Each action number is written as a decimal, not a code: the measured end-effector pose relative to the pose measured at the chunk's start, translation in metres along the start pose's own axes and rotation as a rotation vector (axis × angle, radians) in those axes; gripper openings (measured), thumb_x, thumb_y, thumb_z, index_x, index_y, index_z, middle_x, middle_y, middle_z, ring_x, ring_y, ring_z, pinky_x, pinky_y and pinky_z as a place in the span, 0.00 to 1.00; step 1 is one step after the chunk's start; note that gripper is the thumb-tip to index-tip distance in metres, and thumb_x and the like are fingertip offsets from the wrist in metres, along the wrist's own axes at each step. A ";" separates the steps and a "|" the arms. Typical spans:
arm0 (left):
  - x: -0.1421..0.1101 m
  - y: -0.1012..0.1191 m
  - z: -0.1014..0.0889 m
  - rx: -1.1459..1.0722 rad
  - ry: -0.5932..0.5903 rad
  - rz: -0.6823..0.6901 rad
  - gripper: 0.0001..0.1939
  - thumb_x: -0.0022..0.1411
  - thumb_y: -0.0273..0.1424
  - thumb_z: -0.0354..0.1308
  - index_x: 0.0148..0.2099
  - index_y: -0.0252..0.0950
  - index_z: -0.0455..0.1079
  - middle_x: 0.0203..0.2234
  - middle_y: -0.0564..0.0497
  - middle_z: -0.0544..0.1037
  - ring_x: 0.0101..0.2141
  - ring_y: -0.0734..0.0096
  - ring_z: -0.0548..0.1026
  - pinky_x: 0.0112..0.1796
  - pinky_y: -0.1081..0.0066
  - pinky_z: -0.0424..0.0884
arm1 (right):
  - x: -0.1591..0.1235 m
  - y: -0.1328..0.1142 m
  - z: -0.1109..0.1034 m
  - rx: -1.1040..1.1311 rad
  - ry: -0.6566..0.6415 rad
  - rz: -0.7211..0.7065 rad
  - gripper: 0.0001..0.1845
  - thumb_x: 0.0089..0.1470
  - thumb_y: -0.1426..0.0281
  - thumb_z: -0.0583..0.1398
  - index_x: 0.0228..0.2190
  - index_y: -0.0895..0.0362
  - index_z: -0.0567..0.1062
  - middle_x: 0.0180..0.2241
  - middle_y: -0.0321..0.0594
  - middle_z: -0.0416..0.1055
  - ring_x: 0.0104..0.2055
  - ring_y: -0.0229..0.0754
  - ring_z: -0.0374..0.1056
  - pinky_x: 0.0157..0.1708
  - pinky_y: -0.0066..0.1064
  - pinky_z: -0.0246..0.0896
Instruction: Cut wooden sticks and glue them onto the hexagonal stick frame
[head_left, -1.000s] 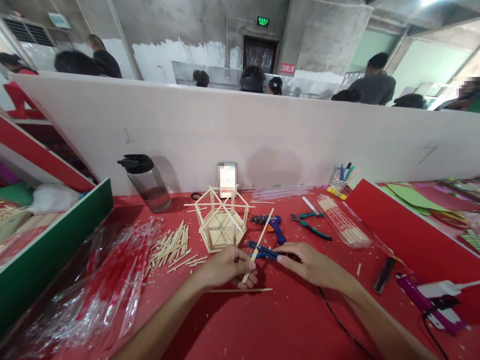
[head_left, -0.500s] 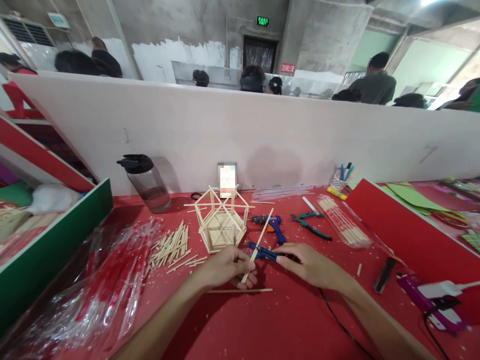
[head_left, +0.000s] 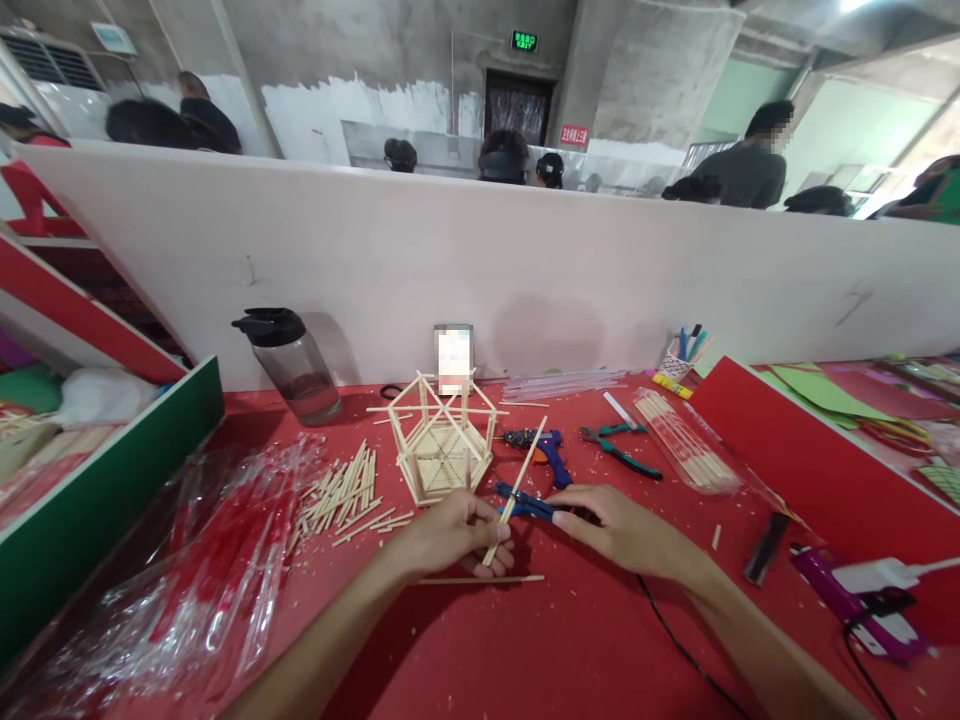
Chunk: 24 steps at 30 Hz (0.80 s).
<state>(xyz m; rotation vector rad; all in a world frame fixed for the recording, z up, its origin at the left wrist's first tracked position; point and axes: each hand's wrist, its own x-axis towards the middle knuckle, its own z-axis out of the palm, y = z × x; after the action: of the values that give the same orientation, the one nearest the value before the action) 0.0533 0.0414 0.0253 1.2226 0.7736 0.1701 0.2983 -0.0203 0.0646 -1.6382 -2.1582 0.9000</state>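
Between the thumb and fingers of my left hand (head_left: 466, 535) a thin wooden stick (head_left: 526, 462) is pinched, slanting up to the right. My right hand (head_left: 611, 525) is closed around blue-handled pliers (head_left: 534, 503), whose jaws meet the stick just above my left fingertips; whether they bite into it I cannot tell. Behind my left hand stands an open frame built of wooden sticks (head_left: 442, 450), with a slatted floor and crossing sticks on top. A loose stick (head_left: 487, 580) lies on the red table below my left hand. A blue glue gun (head_left: 551, 452) rests beyond the pliers.
Cut sticks (head_left: 349, 490) are heaped left of the frame, beside crumpled plastic wrapping (head_left: 217, 540). A water bottle (head_left: 289, 365) and a phone (head_left: 453, 358) stand at the back. Green-handled pliers (head_left: 626, 453), a stick pack (head_left: 684, 440) and a purple power strip (head_left: 859, 605) lie right.
Both hands, the stick and the pliers keep practically the same position. In the background, a standing person's head has turned to the right.
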 end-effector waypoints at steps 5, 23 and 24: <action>0.000 0.000 0.000 0.005 0.001 0.007 0.30 0.47 0.56 0.67 0.32 0.30 0.77 0.28 0.45 0.81 0.29 0.68 0.77 0.33 0.69 0.72 | 0.000 0.001 0.001 0.016 0.001 -0.014 0.23 0.65 0.55 0.53 0.49 0.54 0.79 0.50 0.45 0.78 0.51 0.51 0.73 0.51 0.39 0.64; 0.004 -0.008 -0.002 0.038 -0.009 0.006 0.27 0.49 0.55 0.66 0.31 0.33 0.76 0.29 0.46 0.82 0.28 0.68 0.77 0.32 0.70 0.71 | -0.002 -0.002 0.016 -0.131 0.029 0.046 0.23 0.66 0.55 0.51 0.42 0.56 0.79 0.42 0.48 0.79 0.42 0.51 0.74 0.40 0.35 0.62; 0.003 -0.007 -0.003 0.069 -0.006 0.007 0.26 0.50 0.54 0.65 0.31 0.33 0.76 0.29 0.47 0.81 0.28 0.68 0.77 0.32 0.70 0.71 | -0.004 -0.002 0.017 -0.141 0.032 0.057 0.23 0.66 0.54 0.51 0.41 0.56 0.79 0.41 0.47 0.79 0.42 0.51 0.74 0.39 0.35 0.61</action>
<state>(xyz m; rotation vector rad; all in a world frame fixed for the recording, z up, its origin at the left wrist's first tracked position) 0.0516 0.0424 0.0172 1.2908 0.7752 0.1464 0.2880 -0.0293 0.0536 -1.7754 -2.2089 0.7459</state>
